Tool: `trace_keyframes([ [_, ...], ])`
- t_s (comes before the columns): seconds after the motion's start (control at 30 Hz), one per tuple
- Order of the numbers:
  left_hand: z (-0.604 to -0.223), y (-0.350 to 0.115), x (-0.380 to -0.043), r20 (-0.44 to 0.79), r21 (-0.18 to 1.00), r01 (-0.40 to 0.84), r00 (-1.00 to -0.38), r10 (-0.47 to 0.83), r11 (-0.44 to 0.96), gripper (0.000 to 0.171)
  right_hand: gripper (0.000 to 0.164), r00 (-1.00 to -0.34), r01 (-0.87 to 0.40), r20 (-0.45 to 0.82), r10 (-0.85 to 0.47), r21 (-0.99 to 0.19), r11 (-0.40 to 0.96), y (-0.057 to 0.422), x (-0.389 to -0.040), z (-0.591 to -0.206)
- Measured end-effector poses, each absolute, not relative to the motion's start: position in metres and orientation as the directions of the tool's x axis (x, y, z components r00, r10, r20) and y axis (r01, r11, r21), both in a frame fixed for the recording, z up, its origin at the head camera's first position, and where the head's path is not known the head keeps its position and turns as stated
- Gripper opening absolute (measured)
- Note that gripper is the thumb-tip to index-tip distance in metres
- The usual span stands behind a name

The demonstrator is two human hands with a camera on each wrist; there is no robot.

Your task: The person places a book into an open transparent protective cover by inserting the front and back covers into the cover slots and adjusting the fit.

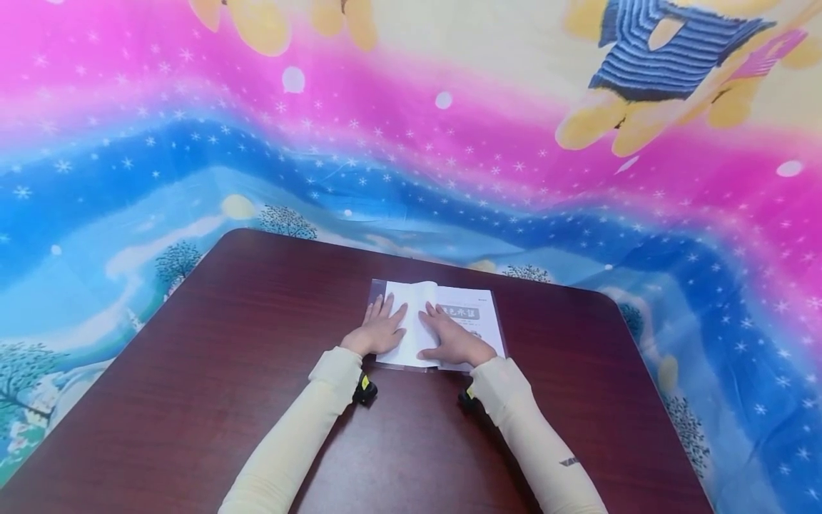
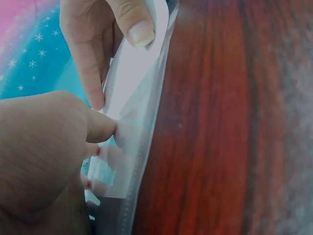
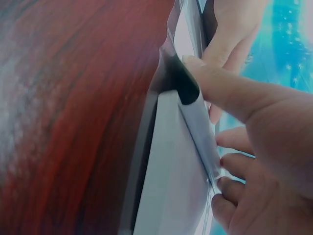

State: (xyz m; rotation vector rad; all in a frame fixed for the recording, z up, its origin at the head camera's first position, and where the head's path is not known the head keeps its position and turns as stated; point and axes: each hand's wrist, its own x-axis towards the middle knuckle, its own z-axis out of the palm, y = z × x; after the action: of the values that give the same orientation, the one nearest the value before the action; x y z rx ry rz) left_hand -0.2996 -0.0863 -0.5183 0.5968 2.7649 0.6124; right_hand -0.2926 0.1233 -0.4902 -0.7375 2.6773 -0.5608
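An open book [image 1: 488, 321] lies on the table, with a clear plastic cover [image 1: 377, 288] showing past its edges. Its left side is blank white; the right page carries a grey title band with Chinese characters. My left hand [image 1: 380, 331] rests on the white left side, fingers spread. Just right of the fold, my right hand [image 1: 452, 340] presses with extended fingers and partly hides the title band. From the right wrist view, a curled leaf [image 3: 198, 122] rises near the spine beside the right thumb [image 3: 195, 63]. In the left wrist view, clear film [image 2: 134, 147] runs along the lower edge.
The dark red-brown wooden table [image 1: 193, 371] has rounded far corners. Behind and around it hangs a bright printed cloth [image 1: 359, 178] in pink and blue with snowflakes. Small black wrist cameras [image 1: 366, 390] sit beneath both cream sleeves [image 1: 289, 435].
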Motion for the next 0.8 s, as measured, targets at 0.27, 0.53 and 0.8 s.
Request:
trace_keyframes([
  [0.27, -0.523, -0.088, -0.306, -0.188, 0.471, 0.314, -0.878, 0.441, 0.824, 0.064, 0.104, -0.779, -0.435, -0.207, -0.591, -0.501, 0.748, 0.142, -0.301, -0.482],
  [0.53, -0.528, -0.090, -0.308, -0.164, 0.501, 0.313, -0.881, 0.444, 0.807, 0.063, 0.104, -0.783, -0.391, -0.251, -0.570, -0.514, 0.764, 0.154, -0.311, -0.475],
  [0.8, -0.520, -0.089, -0.303, -0.151, 0.504, 0.315, -0.885, 0.441, 0.804, 0.062, 0.103, -0.784, -0.387, -0.244, -0.572, -0.529, 0.756, 0.155, -0.311, -0.480],
])
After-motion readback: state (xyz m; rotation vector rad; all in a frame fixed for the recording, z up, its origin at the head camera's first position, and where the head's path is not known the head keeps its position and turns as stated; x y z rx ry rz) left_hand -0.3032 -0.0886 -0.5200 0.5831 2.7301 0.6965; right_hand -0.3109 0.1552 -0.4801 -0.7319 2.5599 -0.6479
